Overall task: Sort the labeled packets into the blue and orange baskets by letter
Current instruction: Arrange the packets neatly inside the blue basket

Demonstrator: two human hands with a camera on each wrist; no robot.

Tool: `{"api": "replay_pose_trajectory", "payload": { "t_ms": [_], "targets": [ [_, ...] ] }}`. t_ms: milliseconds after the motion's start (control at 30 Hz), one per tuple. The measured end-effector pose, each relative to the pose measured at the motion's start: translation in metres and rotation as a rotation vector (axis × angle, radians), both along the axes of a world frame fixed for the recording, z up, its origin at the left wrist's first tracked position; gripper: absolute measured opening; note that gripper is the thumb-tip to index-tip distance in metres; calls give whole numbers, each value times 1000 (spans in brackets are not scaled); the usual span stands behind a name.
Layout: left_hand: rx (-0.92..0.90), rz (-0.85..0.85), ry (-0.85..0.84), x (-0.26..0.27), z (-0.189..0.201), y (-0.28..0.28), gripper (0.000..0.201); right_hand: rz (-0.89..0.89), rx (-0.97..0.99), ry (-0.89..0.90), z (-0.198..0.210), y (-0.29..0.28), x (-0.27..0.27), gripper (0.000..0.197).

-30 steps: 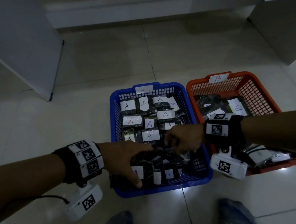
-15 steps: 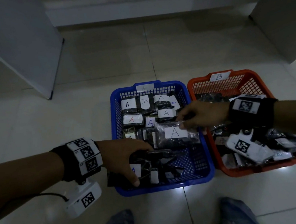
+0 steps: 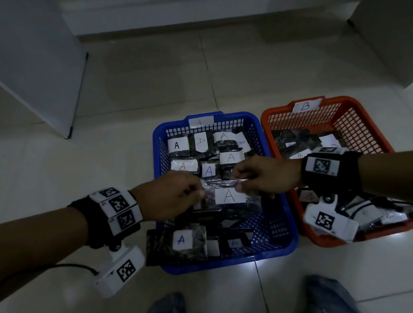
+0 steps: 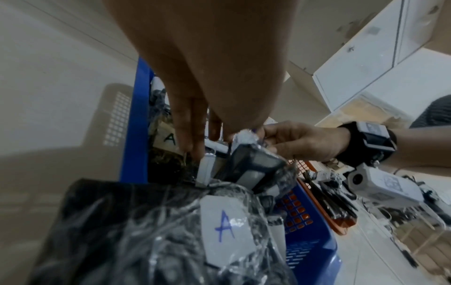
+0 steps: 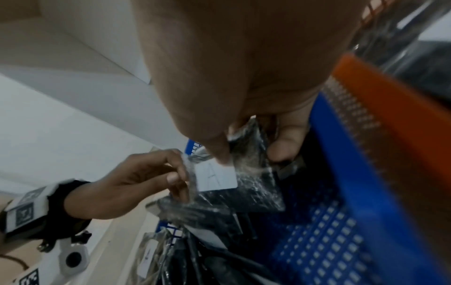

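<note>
Packet (image 3: pixel 226 196) labelled A is now pinched at its top edge by both hands, left hand (image 3: pixel 169 197) and right hand (image 3: pixel 263 178), above the middle of the blue basket (image 3: pixel 282 237); half a second earlier it was held by the right hand alone, while the left was resting on the packets at the basket's near end. Delivery to the correct basket is judged nearly done; only release remains. Baskets counted: two, the orange basket (image 3: pixel 344 121) touching the blue one's right side. A-labels legible in the blue basket: about nine. B packets in the orange basket cannot be counted.
</note>
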State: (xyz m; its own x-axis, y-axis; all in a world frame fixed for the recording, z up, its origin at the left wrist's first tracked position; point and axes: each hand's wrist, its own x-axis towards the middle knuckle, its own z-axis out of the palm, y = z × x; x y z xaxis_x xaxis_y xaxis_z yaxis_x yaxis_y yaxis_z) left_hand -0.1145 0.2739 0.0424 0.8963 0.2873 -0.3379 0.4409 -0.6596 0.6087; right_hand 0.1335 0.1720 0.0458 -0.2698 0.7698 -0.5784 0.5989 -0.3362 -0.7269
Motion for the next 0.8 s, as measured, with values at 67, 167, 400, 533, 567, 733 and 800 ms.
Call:
{"api": "replay_pose_trajectory", "payload": {
  "t_ms": [67,167,400,533,567,733,800],
  "targets": [
    [63,7,-22,1,-2,3,14,-2,-7,27,1,-1,4,8],
    [31,22,-19,2,-5,5,9,-2,-46,71,2,-5,9,15],
    [-247,9,135,1,-3,-5,30,-58,3,-4,11,-2,12,12],
    [-214,-79,232,2,-3,-9,72,6,154,-202,19,4,19,10],
    [-183,-128,239,2,-2,-10,66,22,235,-269,20,4,20,10],
    [-19,-228,191,-3,-10,-12,50,65,429,-515,24,4,24,14],
    [-13,-228,180,-1,-11,-11,46,219,375,-532,23,3,24,17]
  ]
}}
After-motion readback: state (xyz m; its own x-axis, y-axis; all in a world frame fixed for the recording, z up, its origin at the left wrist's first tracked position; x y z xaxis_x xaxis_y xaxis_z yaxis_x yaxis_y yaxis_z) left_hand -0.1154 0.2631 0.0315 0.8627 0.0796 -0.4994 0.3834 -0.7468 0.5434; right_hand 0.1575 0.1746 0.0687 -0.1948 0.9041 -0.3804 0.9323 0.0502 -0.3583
